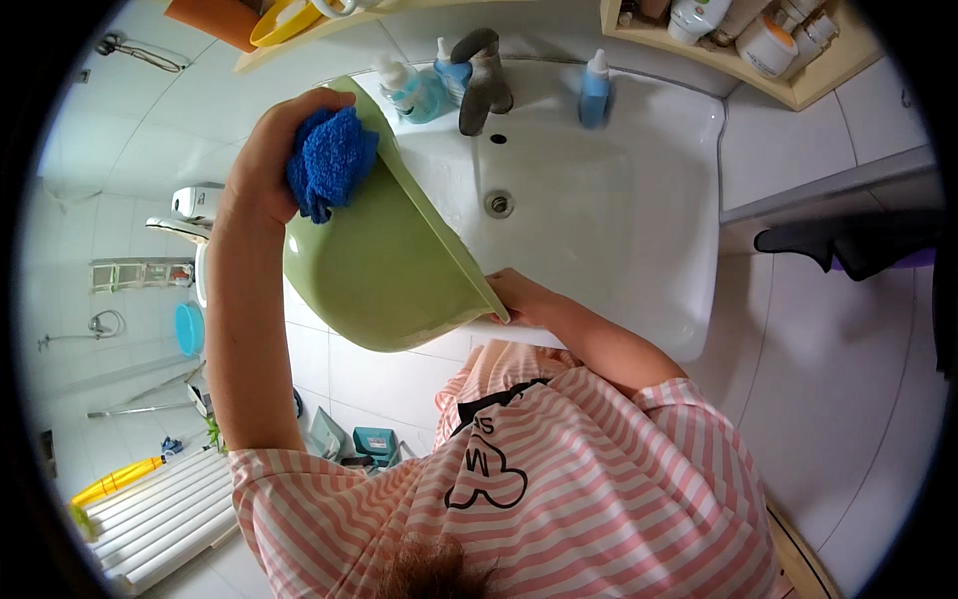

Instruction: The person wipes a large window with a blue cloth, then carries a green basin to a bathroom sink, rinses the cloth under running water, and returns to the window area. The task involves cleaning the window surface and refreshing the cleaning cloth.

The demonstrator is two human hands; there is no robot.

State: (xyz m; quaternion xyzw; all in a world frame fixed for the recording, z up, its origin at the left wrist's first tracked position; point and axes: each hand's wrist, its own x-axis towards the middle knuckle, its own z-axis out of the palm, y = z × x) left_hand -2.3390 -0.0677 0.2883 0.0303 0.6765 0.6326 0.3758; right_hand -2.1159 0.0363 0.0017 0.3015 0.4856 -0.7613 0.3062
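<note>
A light green plastic basin [374, 277] is held tilted on its side over the left part of the white washbasin [569, 247], its outer wall facing left and down. My left hand [273, 157] is at the far end of the green basin, gripping a bunched blue terry cloth [329, 161] against its outside. One finger of that hand reaches the rim. At the near end, my right hand [520, 298] grips the rim, with its fingers partly hidden behind it. The inside of the green basin is turned away from view.
Behind the sink drain [499, 204] stands a faucet [486, 82]. Pump bottles [412, 93] and a blue bottle [595, 90] flank it. A shelf with toiletries [771, 45] juts out at upper right. A dustpan [376, 443] and a white radiator-like slatted panel [165, 517] are lower left.
</note>
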